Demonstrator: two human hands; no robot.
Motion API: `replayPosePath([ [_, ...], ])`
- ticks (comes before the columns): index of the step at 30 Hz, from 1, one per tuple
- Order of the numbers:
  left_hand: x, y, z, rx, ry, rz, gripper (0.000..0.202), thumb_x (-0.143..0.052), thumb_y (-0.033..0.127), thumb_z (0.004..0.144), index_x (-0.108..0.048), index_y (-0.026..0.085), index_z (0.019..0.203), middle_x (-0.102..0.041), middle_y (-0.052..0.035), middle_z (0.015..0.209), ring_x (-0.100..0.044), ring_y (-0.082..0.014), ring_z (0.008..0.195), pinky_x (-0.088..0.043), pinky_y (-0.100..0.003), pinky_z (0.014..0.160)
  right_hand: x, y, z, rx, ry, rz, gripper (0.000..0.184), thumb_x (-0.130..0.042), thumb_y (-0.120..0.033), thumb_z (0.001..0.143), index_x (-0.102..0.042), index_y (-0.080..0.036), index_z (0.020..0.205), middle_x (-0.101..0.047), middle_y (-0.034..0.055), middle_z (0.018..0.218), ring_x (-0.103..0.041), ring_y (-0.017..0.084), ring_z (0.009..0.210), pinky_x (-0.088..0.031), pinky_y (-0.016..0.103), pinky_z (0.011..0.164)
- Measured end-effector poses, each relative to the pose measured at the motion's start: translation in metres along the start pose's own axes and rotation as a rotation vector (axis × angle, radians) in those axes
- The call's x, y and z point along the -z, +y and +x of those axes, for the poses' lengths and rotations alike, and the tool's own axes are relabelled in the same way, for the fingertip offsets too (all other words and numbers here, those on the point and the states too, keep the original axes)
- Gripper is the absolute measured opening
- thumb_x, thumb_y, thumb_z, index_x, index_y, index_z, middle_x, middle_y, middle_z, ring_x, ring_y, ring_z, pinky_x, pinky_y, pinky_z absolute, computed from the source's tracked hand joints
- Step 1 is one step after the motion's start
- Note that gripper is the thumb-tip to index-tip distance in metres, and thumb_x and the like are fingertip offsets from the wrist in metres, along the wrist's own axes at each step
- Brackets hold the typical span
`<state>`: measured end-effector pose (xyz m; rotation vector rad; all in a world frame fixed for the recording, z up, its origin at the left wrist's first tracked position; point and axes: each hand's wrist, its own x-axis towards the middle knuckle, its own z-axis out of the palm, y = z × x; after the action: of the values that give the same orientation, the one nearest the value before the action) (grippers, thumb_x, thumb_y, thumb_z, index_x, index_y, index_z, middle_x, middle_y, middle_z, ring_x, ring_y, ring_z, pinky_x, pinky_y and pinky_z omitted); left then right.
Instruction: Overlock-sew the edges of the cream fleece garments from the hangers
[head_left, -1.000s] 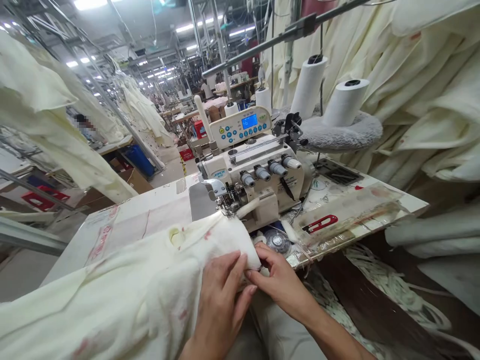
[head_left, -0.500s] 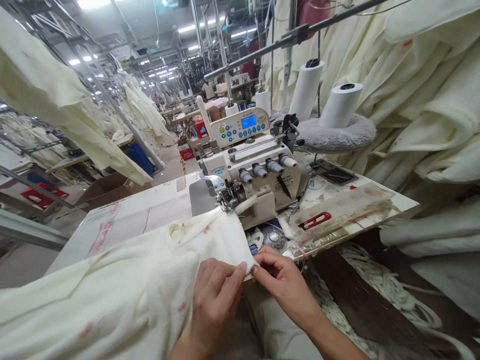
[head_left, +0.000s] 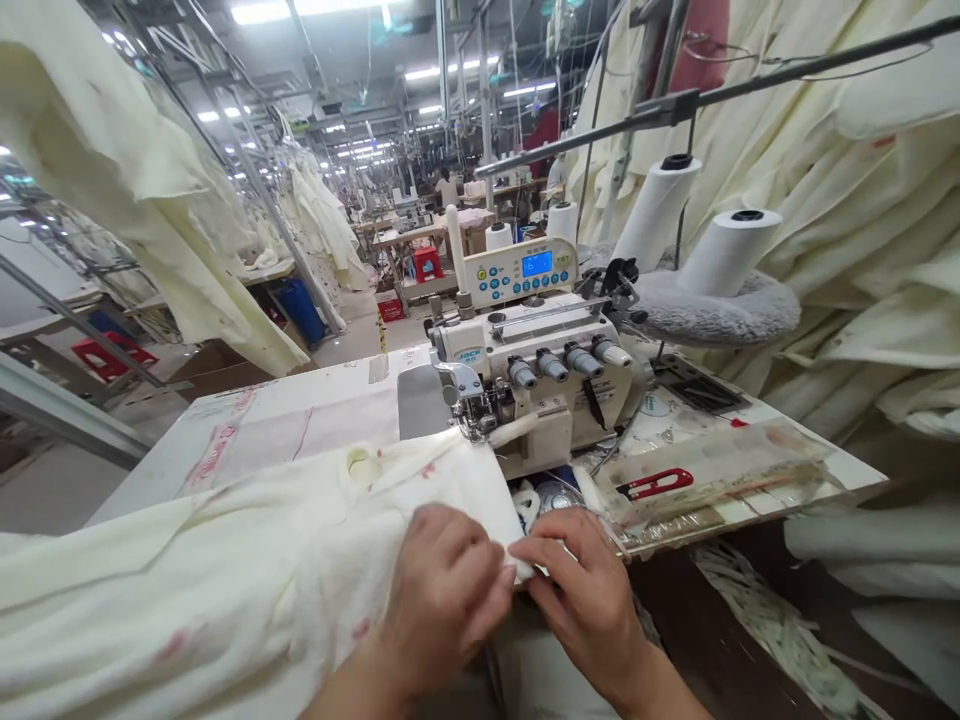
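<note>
A cream fleece garment [head_left: 247, 560] with pinkish spots spreads over the left and front of the sewing table. Its far edge lies under the presser foot of a white overlock sewing machine [head_left: 540, 375]. My left hand [head_left: 450, 590] is closed on the garment's near right edge, fingers curled and slightly blurred. Close beside it, my right hand [head_left: 581, 590] pinches the corner of the same edge between thumb and forefinger. Both hands are at the table's front edge, nearer to me than the needle area.
Red thread snips [head_left: 656, 484] lie on the table right of the machine. White thread cones [head_left: 731, 250] stand behind it on a grey fuzzy pad [head_left: 712, 305]. Cream garments [head_left: 885, 250] hang at right and upper left. A metal rail [head_left: 585, 135] crosses above.
The view has shifted, so the machine sits farther right and lower. My left hand's fingers have curled in more at the garment edge, and my right hand still pinches the corner.
</note>
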<state>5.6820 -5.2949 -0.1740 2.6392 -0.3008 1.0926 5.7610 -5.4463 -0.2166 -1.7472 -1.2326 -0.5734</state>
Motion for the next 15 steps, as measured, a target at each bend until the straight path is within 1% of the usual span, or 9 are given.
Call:
replayPosePath([
  [2,0.000,-0.019,0.017,0.235,-0.073,0.072,0.013,-0.048,0.025,0.085,-0.055,0.018,0.093,-0.059,-0.0075,0.093,-0.052,-0.0205,0.089,-0.040,-0.037,0.078,-0.001,0.001,-0.001,0.014,0.016,-0.011,0.021,-0.046,0.000,0.080,-0.056,-0.017,0.088,-0.049,0.0040,0.080,-0.047,0.017,0.077,-0.039,0.032,0.069],
  [3,-0.001,-0.031,0.025,0.340,-0.110,0.130,0.018,-0.048,0.027,0.085,-0.054,0.018,0.098,-0.058,-0.0096,0.104,-0.049,-0.0235,0.099,-0.038,-0.041,0.084,-0.001,0.002,-0.001,0.023,0.026,-0.018,0.023,-0.046,0.001,0.079,-0.056,-0.017,0.089,-0.049,0.0040,0.080,-0.047,0.017,0.078,-0.040,0.032,0.069],
  [4,-0.004,-0.044,0.032,0.423,-0.152,0.181,0.020,-0.049,0.028,0.084,-0.053,0.018,0.100,-0.055,-0.0107,0.111,-0.047,-0.0256,0.105,-0.036,-0.044,0.088,-0.001,0.003,-0.001,0.031,0.036,-0.027,0.024,-0.046,0.001,0.078,-0.056,-0.017,0.090,-0.049,0.0040,0.080,-0.048,0.018,0.078,-0.040,0.033,0.069],
  [5,-0.007,-0.055,0.038,0.480,-0.204,0.211,0.019,-0.049,0.028,0.083,-0.052,0.018,0.099,-0.055,-0.0106,0.113,-0.045,-0.0265,0.107,-0.034,-0.046,0.091,-0.002,0.004,0.000,0.037,0.046,-0.035,0.025,-0.046,0.001,0.079,-0.056,-0.018,0.091,-0.049,0.0039,0.080,-0.048,0.018,0.078,-0.040,0.033,0.069],
  [7,-0.013,-0.074,0.046,0.537,-0.302,0.208,0.014,-0.048,0.028,0.083,-0.051,0.018,0.091,-0.056,-0.0090,0.110,-0.046,-0.0260,0.107,-0.032,-0.046,0.092,-0.004,0.008,0.003,0.037,0.057,-0.046,0.025,-0.048,0.000,0.079,-0.057,-0.019,0.092,-0.050,0.0039,0.080,-0.048,0.018,0.078,-0.040,0.033,0.069],
  [8,-0.016,-0.080,0.048,0.547,-0.330,0.195,0.011,-0.048,0.028,0.083,-0.050,0.018,0.088,-0.057,-0.0079,0.108,-0.046,-0.0249,0.105,-0.032,-0.045,0.092,-0.005,0.010,0.005,0.036,0.062,-0.048,0.024,-0.048,0.000,0.080,-0.057,-0.019,0.092,-0.050,0.0038,0.079,-0.048,0.018,0.077,-0.040,0.033,0.069],
  [15,-0.024,-0.105,0.059,0.563,-0.328,0.200,0.010,-0.047,0.028,0.083,-0.049,0.019,0.087,-0.056,-0.0056,0.107,-0.047,-0.0225,0.103,-0.032,-0.040,0.091,-0.017,0.024,0.027,0.035,0.091,-0.050,0.021,-0.052,-0.002,0.083,-0.061,-0.016,0.097,-0.054,0.0049,0.078,-0.049,0.018,0.077,-0.037,0.033,0.068],
])
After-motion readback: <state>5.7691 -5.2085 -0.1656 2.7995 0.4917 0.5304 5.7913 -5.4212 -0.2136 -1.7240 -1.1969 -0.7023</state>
